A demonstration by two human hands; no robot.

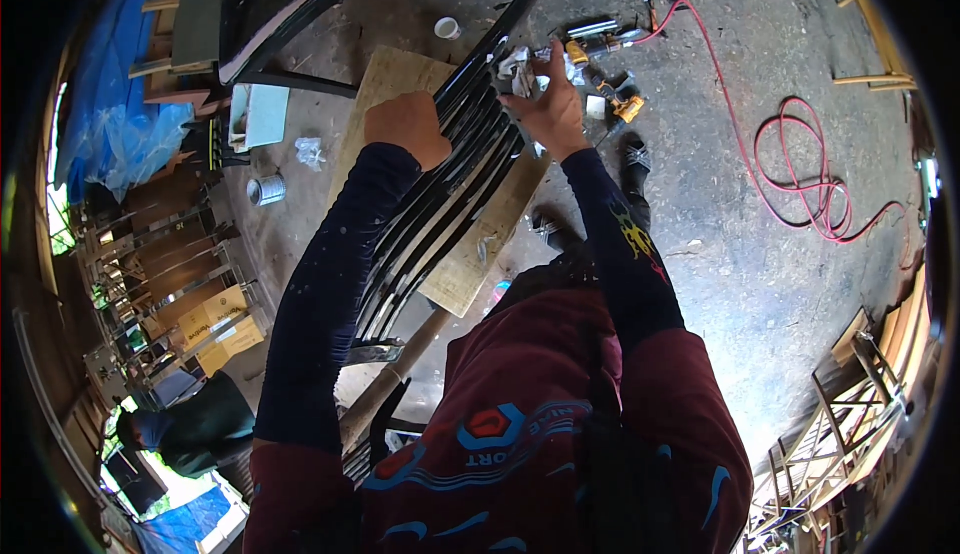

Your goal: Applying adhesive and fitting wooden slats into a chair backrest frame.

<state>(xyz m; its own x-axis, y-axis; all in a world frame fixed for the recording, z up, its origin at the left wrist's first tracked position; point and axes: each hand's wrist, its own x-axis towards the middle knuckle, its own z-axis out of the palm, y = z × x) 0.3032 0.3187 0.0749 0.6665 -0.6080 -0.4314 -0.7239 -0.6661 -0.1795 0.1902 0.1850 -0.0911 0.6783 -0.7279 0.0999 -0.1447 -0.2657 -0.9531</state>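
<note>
Several long, curved, glossy black slats point(440, 204) lie side by side over a wooden board point(470, 264). My left hand point(408, 129) is closed in a fist at their left edge; anything inside it is hidden. On the right edge, near their far end, my right hand point(550, 109) has its thumb and one finger stretched apart. A crumpled grey-white rag point(515, 72) sits between that thumb and finger, against the slats. Whether the other fingers touch it is hidden.
Beyond my right hand, a yellow-and-black power tool point(627, 109) lies on the concrete floor. A red hose point(735, 119) coils at the right. A white cup point(447, 29) stands ahead, and a metal can point(266, 190) at the left. A person point(190, 424) is at lower left.
</note>
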